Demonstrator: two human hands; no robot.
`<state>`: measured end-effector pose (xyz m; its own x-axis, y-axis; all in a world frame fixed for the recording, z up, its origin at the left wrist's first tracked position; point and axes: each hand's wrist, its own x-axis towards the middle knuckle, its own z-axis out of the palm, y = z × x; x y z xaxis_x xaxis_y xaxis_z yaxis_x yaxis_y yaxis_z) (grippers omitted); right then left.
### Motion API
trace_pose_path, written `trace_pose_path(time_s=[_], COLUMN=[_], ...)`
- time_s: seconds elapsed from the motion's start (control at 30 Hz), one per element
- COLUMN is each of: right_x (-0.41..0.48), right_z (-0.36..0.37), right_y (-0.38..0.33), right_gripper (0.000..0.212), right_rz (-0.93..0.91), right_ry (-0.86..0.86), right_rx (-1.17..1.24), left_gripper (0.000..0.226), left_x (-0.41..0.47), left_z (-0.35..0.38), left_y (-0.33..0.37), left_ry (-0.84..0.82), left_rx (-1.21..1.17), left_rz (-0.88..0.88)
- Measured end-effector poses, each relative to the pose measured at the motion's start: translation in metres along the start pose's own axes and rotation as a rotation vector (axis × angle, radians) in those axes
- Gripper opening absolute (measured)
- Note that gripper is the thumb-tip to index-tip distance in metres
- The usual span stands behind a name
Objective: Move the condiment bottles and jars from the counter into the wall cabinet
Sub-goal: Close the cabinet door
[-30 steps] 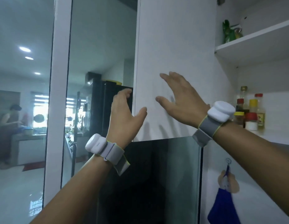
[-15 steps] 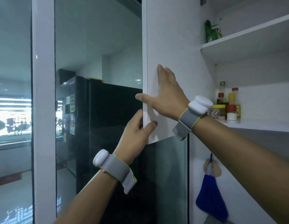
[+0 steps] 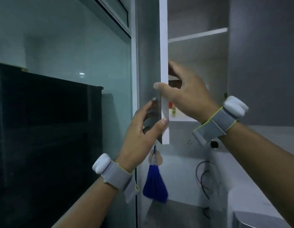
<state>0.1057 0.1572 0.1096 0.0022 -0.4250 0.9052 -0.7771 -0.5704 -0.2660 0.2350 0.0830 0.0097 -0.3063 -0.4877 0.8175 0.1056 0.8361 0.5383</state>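
The white wall cabinet door [image 3: 163, 46] is seen edge-on, swung partway across the cabinet opening. My right hand [image 3: 189, 94] grips the door's edge, thumb on the outer face and fingers behind it. My left hand [image 3: 143, 134] holds the door's lower corner, thumb on the edge and fingers on the outer face. Behind the door, on the lower cabinet shelf [image 3: 182, 119], only a sliver of the condiment bottles [image 3: 172, 108] shows, with a red cap. The upper shelf [image 3: 198, 35] looks bare from here.
A black fridge [image 3: 44, 129] stands at the left behind a glass partition [image 3: 77, 55]. A blue cloth [image 3: 155, 185] hangs from a hook below the cabinet. Black cables [image 3: 203, 176] hang on the white wall. A grey rounded object [image 3: 258, 218] sits at the lower right.
The door has swung from nearly wide open towards the cabinet, now edge-on. Both hands went from flat on its face to gripping its edge. The view has turned right and darkened.
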Motion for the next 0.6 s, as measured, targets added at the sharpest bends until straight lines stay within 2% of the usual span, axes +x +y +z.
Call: trace_pose_path(time_s=[0.17, 0.27, 0.47, 0.6], right_x=[-0.007, -0.010, -0.012, -0.009], right_z=[-0.047, -0.073, -0.110, -0.124], right_y=[0.038, 0.067, 0.133, 0.184], right_gripper=[0.043, 0.044, 0.064, 0.049], right_rz=[0.063, 0.102, 0.125, 0.059], right_ry=[0.081, 0.132, 0.213, 0.208], right_rx=[-0.041, -0.083, -0.295, -0.565], left_gripper=[0.050, 0.053, 0.065, 0.069], left_x=[0.022, 0.041, 0.079, 0.102], left_z=[0.061, 0.098, 0.158, 0.189], left_y=[-0.014, -0.024, -0.060, -0.088], left_ry=[0.008, -0.004, -0.009, 0.001], left_rx=[0.036, 0.058, 0.220, 0.395], left_rz=[0.047, 0.028, 0.053, 0.115])
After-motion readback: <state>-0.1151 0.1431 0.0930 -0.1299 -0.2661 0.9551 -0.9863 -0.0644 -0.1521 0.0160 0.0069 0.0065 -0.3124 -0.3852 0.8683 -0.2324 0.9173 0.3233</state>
